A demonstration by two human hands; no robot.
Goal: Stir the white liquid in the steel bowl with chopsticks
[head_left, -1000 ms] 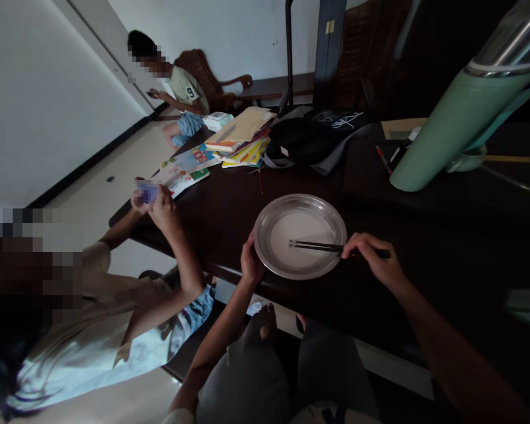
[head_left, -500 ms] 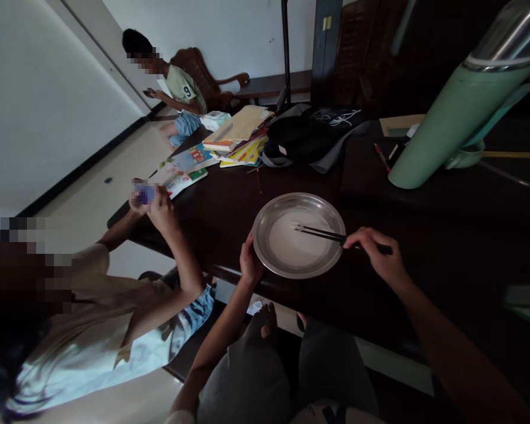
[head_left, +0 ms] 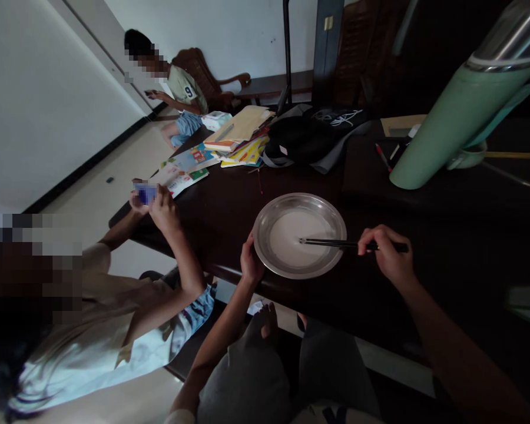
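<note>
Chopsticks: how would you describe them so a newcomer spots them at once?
At the dark table's edge, the left hand holds a metal bowl of pale liquid. The chopsticks reach over the bowl's right side, held by the right hand. Unlike the red pen beside the green bottle, they are a slim dark pair.

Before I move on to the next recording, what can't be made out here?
All in the head view:
Floor of the bowl: hidden by whitish contents.
Tips of the chopsticks: too small to tell whether they touch bottom.
Some fingers of the left hand: hidden by the bowl.
Top of the green bottle: cut off by the picture's edge.
Bluish thing in another person's hands: blurred into blocks.
</note>
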